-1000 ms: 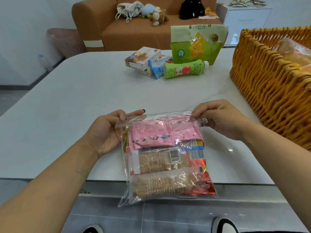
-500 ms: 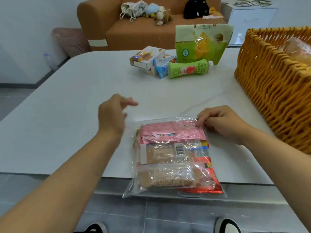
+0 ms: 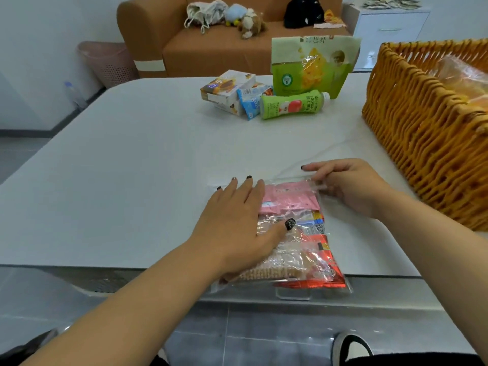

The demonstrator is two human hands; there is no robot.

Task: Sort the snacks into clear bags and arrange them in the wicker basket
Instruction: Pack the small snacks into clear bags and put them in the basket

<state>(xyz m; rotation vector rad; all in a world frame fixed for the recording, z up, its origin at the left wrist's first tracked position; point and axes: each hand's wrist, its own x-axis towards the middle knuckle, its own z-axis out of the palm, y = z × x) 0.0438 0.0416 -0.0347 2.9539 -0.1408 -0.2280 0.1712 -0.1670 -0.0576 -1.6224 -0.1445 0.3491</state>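
A clear bag filled with pink, red and biscuit snack packs lies flat at the near edge of the white table, its lower end hanging over the edge. My left hand presses flat on the bag's left side with straight fingers. My right hand pinches the bag's top right corner at the seal. The wicker basket stands at the right, with a filled clear bag inside it.
At the back of the table lie snack boxes, a blue packet, a green bottle on its side and an upright green pouch. Behind the table stand a brown sofa and a pink bin.
The bag came down from being held up by both hands to lying on the table. My left hand let go of its top corner, lifted, then pressed flat on the bag.
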